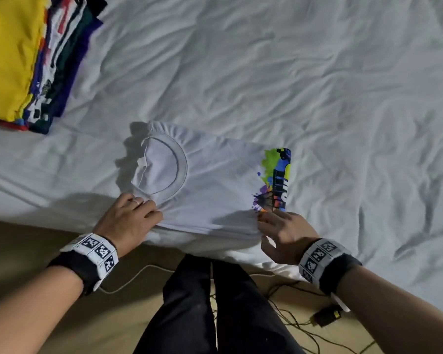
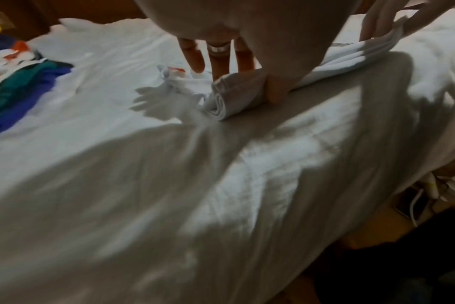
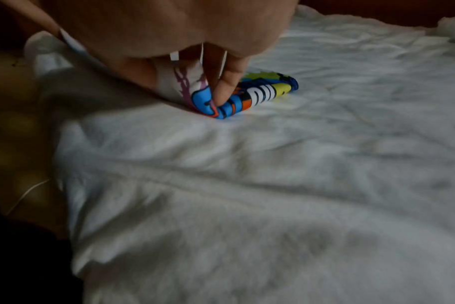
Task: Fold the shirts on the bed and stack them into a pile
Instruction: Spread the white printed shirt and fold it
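A folded white T-shirt (image 1: pixel 215 185) with a colourful print (image 1: pixel 276 180) lies near the front edge of the bed, collar to the left. My left hand (image 1: pixel 138 213) grips its near left corner below the collar; in the left wrist view the thumb and fingers pinch the folded layers (image 2: pixel 237 90). My right hand (image 1: pixel 274 223) pinches the near right corner at the print; the right wrist view shows fingertips (image 3: pixel 226 92) curled round the printed fold (image 3: pixel 260 96). A pile of folded shirts (image 1: pixel 28 57), yellow on top, sits at the far left.
A crumpled white sheet (image 1: pixel 317 85) covers the bed, bare to the right and behind the shirt. My dark-trousered legs (image 1: pixel 215 315) stand at the bed's edge. Cables and a small black device (image 1: pixel 326 316) lie on the floor at the right.
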Tool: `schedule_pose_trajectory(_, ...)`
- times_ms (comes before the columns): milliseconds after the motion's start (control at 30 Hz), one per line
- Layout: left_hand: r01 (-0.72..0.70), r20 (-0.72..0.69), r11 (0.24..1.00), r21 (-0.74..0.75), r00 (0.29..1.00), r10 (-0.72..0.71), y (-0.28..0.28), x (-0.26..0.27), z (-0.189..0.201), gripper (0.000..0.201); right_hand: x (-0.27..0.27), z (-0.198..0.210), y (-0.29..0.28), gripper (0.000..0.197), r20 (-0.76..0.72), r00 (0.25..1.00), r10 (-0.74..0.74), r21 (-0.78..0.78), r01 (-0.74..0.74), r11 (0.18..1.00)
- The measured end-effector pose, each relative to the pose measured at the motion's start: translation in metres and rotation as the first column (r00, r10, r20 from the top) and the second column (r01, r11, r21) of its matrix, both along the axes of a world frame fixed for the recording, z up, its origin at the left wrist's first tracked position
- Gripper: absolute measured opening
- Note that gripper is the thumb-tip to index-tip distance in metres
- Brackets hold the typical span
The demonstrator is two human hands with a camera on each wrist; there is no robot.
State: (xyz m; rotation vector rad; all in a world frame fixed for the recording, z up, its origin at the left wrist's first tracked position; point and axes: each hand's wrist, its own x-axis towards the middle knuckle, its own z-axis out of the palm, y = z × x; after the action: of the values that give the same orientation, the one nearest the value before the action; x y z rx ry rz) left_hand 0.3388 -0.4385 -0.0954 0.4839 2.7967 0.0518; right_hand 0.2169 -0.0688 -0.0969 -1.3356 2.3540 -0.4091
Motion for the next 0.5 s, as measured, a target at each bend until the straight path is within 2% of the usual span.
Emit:
schedule_pose_trajectory(67,-0.113,0.001,0.993,0.026,0.994,0.113,0.006,0.003,0.004,0.023,-0.008,0.004,-0.008,0.017,0.028,0.999,-0.03,-0.016,0.031,0.999)
schedule_pose_trajectory(100,-0.189,0.0,0.98,0.058,0.982,0.189,0.008,0.003,0.006,0.03,-0.016,0.007,-0.016,0.02,0.025,0.998,-0.053,-0.022,0.054,0.998)
schedule_pose_trajectory(167,-0.376,-0.005,0.919,0.116,0.925,0.379,0.009,0.002,0.009,0.046,-0.041,0.008,-0.034,0.023,-0.022,0.992,-0.124,-0.056,0.122,0.991)
schedule_pose_trajectory(200,-0.48,-0.007,0.866,0.139,0.874,0.486,0.008,0.002,0.009,0.05,-0.056,0.006,-0.044,0.022,-0.055,0.985,-0.162,-0.069,0.158,0.985)
schedule_pose_trajectory(267,-0.703,-0.002,0.688,0.181,0.699,0.715,0.006,0.002,0.007,0.051,-0.083,0.004,-0.063,0.023,-0.109,0.973,-0.205,-0.045,0.201,0.979)
schedule_pose_trajectory(333,-0.881,0.048,0.438,0.181,0.452,0.89,0.011,0.002,0.009,0.052,-0.105,0.002,-0.083,0.027,-0.132,0.973,-0.188,0.068,0.198,0.978)
schedule_pose_trajectory(433,-0.991,0.253,0.127,0.043,0.133,0.958,0.025,0.007,0.01,0.067,-0.124,-0.003,-0.116,0.039,-0.128,0.985,-0.119,0.239,0.147,0.96)
schedule_pose_trajectory(500,-0.998,0.353,-0.051,0.025,-0.039,0.935,0.035,0.017,0.008,0.073,-0.131,-0.006,-0.141,0.045,-0.108,0.988,-0.109,0.272,0.135,0.953)
